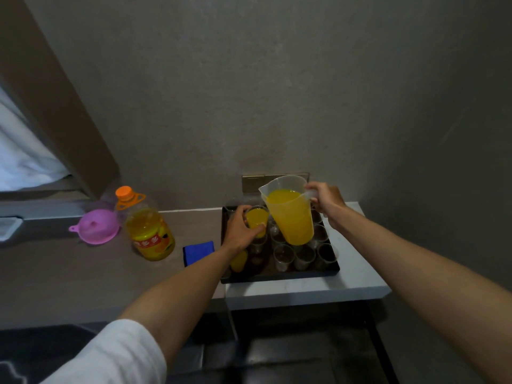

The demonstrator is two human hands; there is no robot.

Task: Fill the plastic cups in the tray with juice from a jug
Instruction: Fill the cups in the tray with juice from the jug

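A clear plastic jug (291,214), more than half full of orange juice, hangs above the dark tray (279,275); my right hand (327,202) grips its handle. My left hand (241,231) holds a plastic cup (257,218) full of juice above the tray's left side, close to the jug's spout. Another filled cup (238,260) stands at the tray's front left, partly behind my left forearm. Several empty clear cups (303,256) fill the rest of the tray.
A large juice bottle (148,231) with an orange cap stands left of the tray, a pink funnel (97,227) beside it. A folded blue cloth (198,252) lies between bottle and tray. The counter ends just right of the tray; a wall stands close behind.
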